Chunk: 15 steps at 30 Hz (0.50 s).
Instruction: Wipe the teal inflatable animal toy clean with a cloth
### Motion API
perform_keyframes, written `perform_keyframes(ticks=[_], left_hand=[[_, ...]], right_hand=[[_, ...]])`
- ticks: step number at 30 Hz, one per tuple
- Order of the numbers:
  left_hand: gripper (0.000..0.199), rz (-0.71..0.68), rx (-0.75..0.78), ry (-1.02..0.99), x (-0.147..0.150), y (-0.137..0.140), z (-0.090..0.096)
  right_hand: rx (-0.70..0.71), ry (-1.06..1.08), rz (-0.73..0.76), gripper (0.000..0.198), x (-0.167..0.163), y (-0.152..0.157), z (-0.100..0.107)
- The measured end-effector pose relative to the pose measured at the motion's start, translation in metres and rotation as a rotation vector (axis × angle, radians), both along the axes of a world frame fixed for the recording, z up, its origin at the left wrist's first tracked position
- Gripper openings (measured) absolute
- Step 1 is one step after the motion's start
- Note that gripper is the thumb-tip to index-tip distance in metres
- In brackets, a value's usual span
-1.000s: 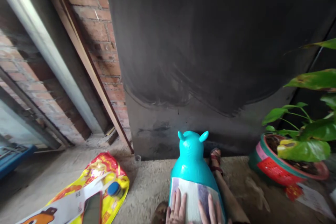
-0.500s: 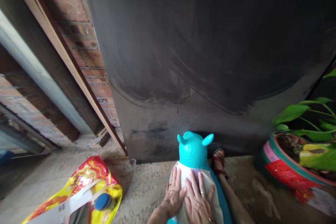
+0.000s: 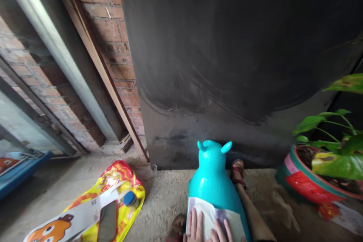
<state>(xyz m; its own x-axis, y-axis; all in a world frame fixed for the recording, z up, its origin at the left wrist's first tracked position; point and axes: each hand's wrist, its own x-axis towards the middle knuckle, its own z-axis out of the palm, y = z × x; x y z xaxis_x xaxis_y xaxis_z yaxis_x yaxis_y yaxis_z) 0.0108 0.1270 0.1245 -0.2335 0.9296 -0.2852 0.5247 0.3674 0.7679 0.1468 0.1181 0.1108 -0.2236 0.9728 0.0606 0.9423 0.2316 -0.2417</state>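
A glossy turquoise inflatable animal toy (image 3: 214, 181) with two small ears stands in front of me, its head toward the dark board. A whitish cloth (image 3: 209, 208) with pale purple patches lies across its back. My left hand (image 3: 195, 226) rests flat on the cloth, fingers stretched out. Beside it, to the right, my right hand (image 3: 220, 233) also lies flat on the cloth with its fingers apart. The lower parts of both hands are cut off by the bottom edge of the view.
On the floor at left lies a yellow and red bag (image 3: 133, 217) with a phone (image 3: 107, 221), a blue cap (image 3: 129, 198) and a fish-printed card (image 3: 51, 230). A potted plant (image 3: 286, 174) stands right. Sandalled feet (image 3: 237, 172) flank the toy; a dark board (image 3: 215, 64) stands behind.
Both hands and the cloth have slid back along the toy toward me, baring its neck and upper back. The view has shifted left, bringing a blue tray into sight.
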Motion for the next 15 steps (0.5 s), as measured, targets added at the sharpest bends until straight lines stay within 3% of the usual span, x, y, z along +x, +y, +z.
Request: perform_keyframes(ticks=[5,7,11,13,15], left_hand=[[0.064,-0.03,-0.149,0.013,-0.026,-0.114,-0.067],[0.074,-0.058,-0.203,0.025,-0.039,-0.14,-0.095],[0.083,-0.149,-0.078,-0.008,-0.066,-0.139,-0.133],[0.081,-0.119,-0.033,-0.052,-0.074,-0.127,-0.138],[0.078,-0.085,-0.041,-0.074,-0.075,-0.114,-0.131]], right_hand=[[-0.013,-0.008,-0.026,0.047,0.001,0.031,-0.007],[-0.016,-0.007,-0.028,0.042,0.004,0.038,-0.013],[-0.013,-0.005,-0.025,0.037,0.009,0.046,-0.025],[-0.009,-0.007,-0.028,0.037,0.011,0.047,-0.028],[-0.003,-0.008,-0.039,0.036,0.011,0.048,-0.027]])
